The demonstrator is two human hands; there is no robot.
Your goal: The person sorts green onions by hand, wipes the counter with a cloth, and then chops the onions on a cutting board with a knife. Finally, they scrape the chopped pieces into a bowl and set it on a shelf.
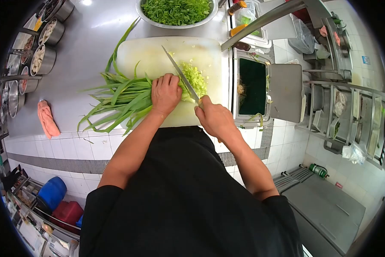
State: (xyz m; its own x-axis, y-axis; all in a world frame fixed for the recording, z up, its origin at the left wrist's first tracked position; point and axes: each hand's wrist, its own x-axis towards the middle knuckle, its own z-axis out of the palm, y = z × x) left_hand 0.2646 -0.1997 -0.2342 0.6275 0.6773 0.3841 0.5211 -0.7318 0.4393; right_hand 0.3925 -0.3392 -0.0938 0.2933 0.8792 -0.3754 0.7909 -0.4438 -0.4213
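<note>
A bunch of long green leafy stalks (pixel 117 96) lies across a white cutting board (pixel 158 55) on the steel counter. My left hand (pixel 166 92) presses down on the bunch near its cut end. My right hand (pixel 214 118) grips the handle of a long knife (pixel 180 75), whose blade rests right beside my left fingers. Just beyond the blade on the board lies a pile of chopped green pieces (pixel 195 79).
A large metal bowl of chopped greens (pixel 176 10) stands behind the board. Several steel pots (pixel 42 47) line the left counter edge, with an orange cloth (pixel 47 120) nearby. An open bin (pixel 252 88) sits right of the board. Tiled floor lies below.
</note>
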